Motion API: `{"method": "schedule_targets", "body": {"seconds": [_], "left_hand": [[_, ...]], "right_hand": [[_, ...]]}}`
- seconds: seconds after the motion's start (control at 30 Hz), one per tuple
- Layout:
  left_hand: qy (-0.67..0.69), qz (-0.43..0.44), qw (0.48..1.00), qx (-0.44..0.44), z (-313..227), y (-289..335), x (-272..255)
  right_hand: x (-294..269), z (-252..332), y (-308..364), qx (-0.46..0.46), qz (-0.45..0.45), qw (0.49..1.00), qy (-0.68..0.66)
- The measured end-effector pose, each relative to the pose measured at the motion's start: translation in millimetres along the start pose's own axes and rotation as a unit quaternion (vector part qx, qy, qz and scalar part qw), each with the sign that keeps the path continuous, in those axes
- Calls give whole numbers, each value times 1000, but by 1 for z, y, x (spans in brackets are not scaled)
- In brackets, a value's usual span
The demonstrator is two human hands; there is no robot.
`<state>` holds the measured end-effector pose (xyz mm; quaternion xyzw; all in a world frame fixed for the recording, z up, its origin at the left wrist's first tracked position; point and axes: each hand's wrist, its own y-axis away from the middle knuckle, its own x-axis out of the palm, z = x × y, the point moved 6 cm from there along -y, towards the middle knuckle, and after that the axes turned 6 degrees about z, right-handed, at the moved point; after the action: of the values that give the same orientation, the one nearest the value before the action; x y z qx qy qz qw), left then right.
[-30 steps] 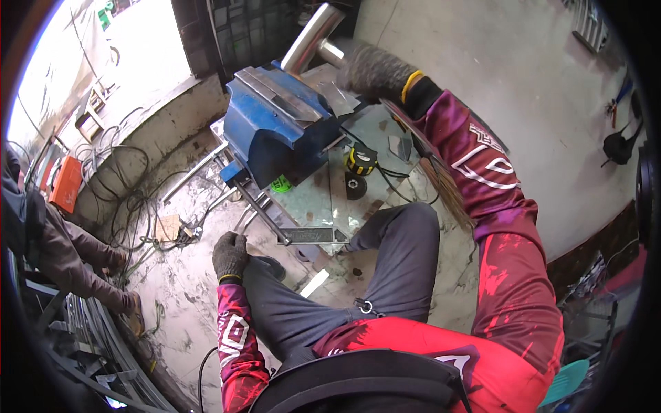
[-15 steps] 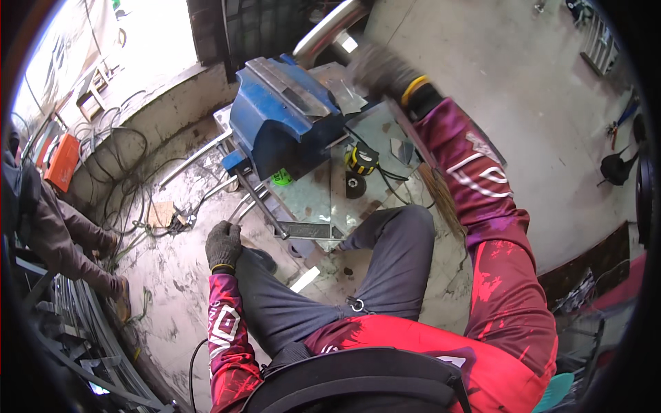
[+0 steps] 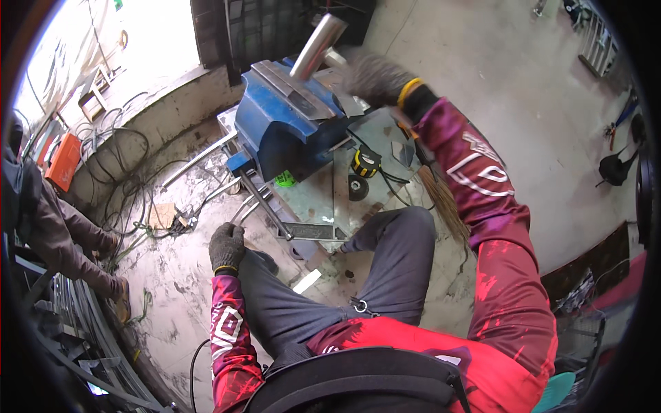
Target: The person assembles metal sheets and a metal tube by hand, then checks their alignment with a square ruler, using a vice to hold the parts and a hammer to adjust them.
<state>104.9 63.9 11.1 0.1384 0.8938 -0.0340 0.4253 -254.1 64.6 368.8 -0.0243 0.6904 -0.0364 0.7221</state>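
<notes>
While the dark-grey-gloved left hand (image 3: 228, 246) is rested by the grey-trousered left knee (image 3: 259, 274), whether open or closed cannot be told. On the grey, glassy surface (image 3: 315, 206), a long grey metal strip (image 3: 297, 95) is borne atop a bulky blue vise (image 3: 274, 131). Over it, a shiny cylinder-headed metal hammer (image 3: 318, 47) is gripped by the similarly gloved right hand (image 3: 377, 77). Striking is judged unfinished; how much is done or left cannot be told.

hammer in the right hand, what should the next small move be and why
Probably a controlled tap on the metal strip: the right hand holds the hammer by the blue vise the strip lies along, and the left hand is clear, at the knee.
</notes>
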Motion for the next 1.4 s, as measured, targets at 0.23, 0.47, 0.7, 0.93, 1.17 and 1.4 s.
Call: {"method": "schedule_targets", "body": {"seconds": [0.23,0.47,0.7,0.93,1.17,1.4], "left_hand": [[-4,3,1000,4,-10,-7,-3],[3,10,1000,-2,-8,-6,0],[-7,13,1000,-27,-1,-7,1],[-6,20,1000,-6,-12,-7,-1],[-11,13,1000,-8,2,-6,0],[-11,9,1000,-21,-9,-2,-5]], "right_hand": [[-10,4,11,-194,-107,927,302],[-21,-30,22,-106,-95,989,46],[0,3,58,-18,-12,999,42],[-1,-11,61,5,42,991,127],[-41,-8,70,-20,-93,995,-19],[-10,6,67,15,-13,999,30]]}}
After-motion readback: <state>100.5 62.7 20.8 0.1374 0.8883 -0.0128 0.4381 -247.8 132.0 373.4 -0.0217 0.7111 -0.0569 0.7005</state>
